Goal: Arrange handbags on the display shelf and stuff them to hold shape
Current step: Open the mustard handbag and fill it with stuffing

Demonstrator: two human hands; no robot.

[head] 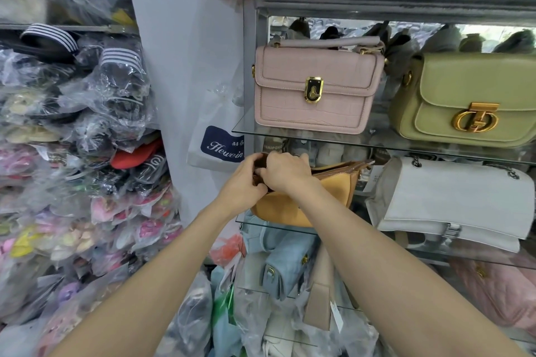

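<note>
Both hands, left [242, 186] and right [282, 172], fingers curled tight, grip the tan bag's [327, 191] top at the glass shelf's [278, 227] left edge

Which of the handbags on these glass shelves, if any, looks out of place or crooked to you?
The white handbag on the middle shelf lies tilted and slumped, its lower edge hanging past the glass shelf, unlike the upright pink handbag and green handbag above. Both hands, left hand and right hand, grip the tan handbag.
</note>
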